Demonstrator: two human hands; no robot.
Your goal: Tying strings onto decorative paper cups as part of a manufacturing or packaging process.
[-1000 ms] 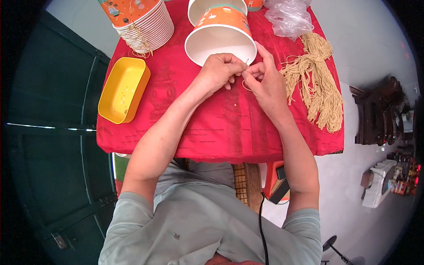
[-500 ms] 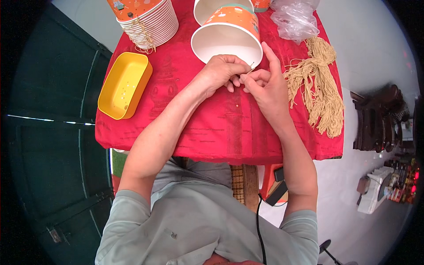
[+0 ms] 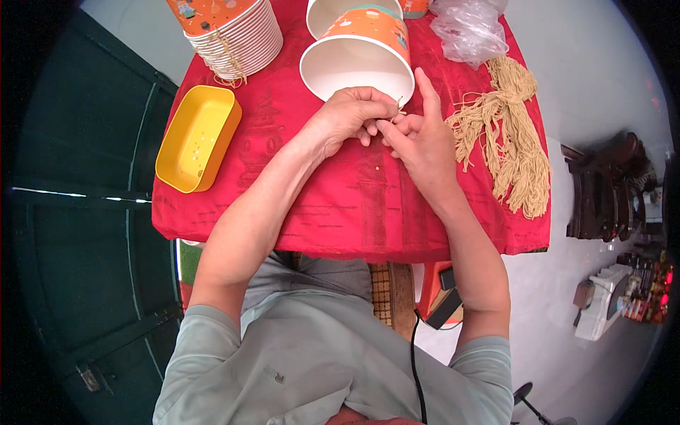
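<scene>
Two narrow pinches: left hand holding string; right hand, hold unclear
String step: seemingly knotting near paper bucket
Next pinch: likely needs steadiness

The front tub looks like smooth paperboard, and the stacked tubs match it. The yarn is fibrous and matt. From where I stand, the yellow tray passes for smooth, hard plastic, the clear bag for thin, crinkled, glossy film. The red cloth is creased and matt; the grey-green shirt is dull, rumpled fabric.
</scene>
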